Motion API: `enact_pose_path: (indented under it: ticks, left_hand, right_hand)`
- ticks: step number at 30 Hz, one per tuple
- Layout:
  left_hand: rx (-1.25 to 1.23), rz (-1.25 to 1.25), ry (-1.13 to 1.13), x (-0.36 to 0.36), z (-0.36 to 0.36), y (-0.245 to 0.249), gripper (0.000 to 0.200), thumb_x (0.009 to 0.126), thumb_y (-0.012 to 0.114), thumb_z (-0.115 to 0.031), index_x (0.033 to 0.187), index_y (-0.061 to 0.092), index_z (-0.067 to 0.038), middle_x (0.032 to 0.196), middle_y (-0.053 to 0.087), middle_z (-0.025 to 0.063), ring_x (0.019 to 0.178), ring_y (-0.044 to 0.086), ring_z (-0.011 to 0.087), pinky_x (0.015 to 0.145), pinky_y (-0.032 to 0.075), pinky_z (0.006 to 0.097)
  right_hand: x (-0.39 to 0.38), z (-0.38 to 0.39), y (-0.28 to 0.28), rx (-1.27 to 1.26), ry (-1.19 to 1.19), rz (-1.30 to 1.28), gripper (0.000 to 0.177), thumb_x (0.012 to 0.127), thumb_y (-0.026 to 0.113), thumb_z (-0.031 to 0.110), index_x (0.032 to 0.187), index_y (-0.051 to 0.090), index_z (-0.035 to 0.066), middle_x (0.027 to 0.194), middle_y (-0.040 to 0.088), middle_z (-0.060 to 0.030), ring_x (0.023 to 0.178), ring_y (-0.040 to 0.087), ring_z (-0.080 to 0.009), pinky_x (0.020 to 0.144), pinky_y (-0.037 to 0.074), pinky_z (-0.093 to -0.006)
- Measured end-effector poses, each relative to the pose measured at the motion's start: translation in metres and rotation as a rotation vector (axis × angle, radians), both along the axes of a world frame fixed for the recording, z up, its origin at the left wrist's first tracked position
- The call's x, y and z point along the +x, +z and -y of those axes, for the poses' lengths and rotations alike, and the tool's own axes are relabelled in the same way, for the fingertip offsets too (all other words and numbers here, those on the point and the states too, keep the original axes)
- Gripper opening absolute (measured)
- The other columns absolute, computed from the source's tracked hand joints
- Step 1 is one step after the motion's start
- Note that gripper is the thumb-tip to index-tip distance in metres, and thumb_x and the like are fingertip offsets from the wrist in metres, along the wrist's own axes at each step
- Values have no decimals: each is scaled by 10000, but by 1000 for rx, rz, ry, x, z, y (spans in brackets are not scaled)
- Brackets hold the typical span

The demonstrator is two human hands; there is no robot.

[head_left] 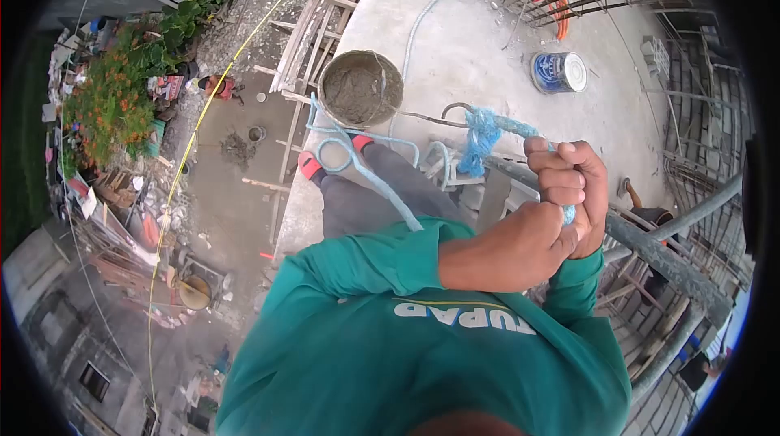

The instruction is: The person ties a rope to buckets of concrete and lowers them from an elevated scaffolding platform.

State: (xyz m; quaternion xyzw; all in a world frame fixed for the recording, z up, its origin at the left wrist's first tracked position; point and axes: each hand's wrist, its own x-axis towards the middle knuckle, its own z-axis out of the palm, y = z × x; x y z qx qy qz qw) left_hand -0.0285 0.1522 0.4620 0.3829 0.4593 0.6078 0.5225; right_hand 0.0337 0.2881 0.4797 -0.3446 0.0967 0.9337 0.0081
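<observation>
At three o'clock, left hand [546, 239] and right hand [575, 180] squeeze the rope [485, 131], likely soft and rough, best held right there.

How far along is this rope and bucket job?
Done: the bucket stands on the slab, full of grey mortar. In hand: left hand and right hand hold the blue rope beside its frayed knot. Left: the rope lies slack in loops by the foot, hauling nothing yet.
</observation>
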Motion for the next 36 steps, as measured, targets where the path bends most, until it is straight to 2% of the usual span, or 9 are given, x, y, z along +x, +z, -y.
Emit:
enact_pose_path:
  ticks: [5,9,11,12,14,23,31,34,36]
  left_hand:
    - [104,-159,-137,21,-13,-6,374,920,503,-213,718,499,101,628,518,280,611,566,386,544,415,454]
    - [-221,-101,-104,14,-40,-69,385,912,542,-264,727,505,72,639,531,229,585,553,324,544,419,424]
    - [-539,406,-298,4,-59,-118,390,919,565,-319,777,509,40,622,504,120,584,518,213,557,410,384]
    - [-545,399,-304,2,-63,-136,390,919,565,-319,777,509,40,622,504,120,584,518,213,557,410,384]
    - [-420,-150,-206,-3,-59,-157,393,894,576,-332,772,539,40,614,502,144,605,522,249,586,407,402]
    - [-479,-378,-191,-51,-46,-173,338,896,594,-310,941,563,24,747,571,143,712,558,228,672,436,385]
    - [-710,-147,-196,-76,-40,-268,316,904,587,-274,983,573,31,819,614,136,738,590,208,701,476,351]
    - [-705,-378,-299,-80,-33,-262,309,865,603,-266,945,614,33,806,631,229,779,617,354,724,465,424]
    - [-741,-435,-274,-95,-22,-264,339,900,592,-275,984,580,54,802,622,128,713,596,180,697,496,336]
  right_hand:
    - [43,-4,-12,-4,-222,30,164,883,490,38,989,394,-41,687,372,5,475,349,-33,383,352,-175]
    - [33,-28,-87,89,-200,108,95,891,502,59,857,437,0,619,365,30,468,346,-42,400,339,-181]
    - [26,-50,-135,82,-154,301,130,910,514,100,824,442,35,578,358,46,458,340,-44,394,319,-184]
    - [24,-65,-146,277,-173,322,139,929,499,126,831,446,43,572,358,51,453,335,-44,394,314,-189]
    - [29,-105,-169,428,-247,306,164,962,468,168,840,452,58,566,359,56,445,328,-42,394,305,-198]
    - [15,-153,-242,426,-400,451,201,983,405,180,835,462,56,589,369,48,467,343,-67,415,302,-230]
    - [84,-160,-442,266,-594,935,173,938,358,112,774,412,94,592,363,33,472,318,-90,420,314,-261]
    - [92,-118,-426,316,-637,835,155,929,363,109,785,418,93,595,355,30,474,307,-95,429,322,-270]
    - [108,-93,-423,215,-646,758,166,931,365,117,776,419,93,589,347,30,471,305,-97,432,321,-270]
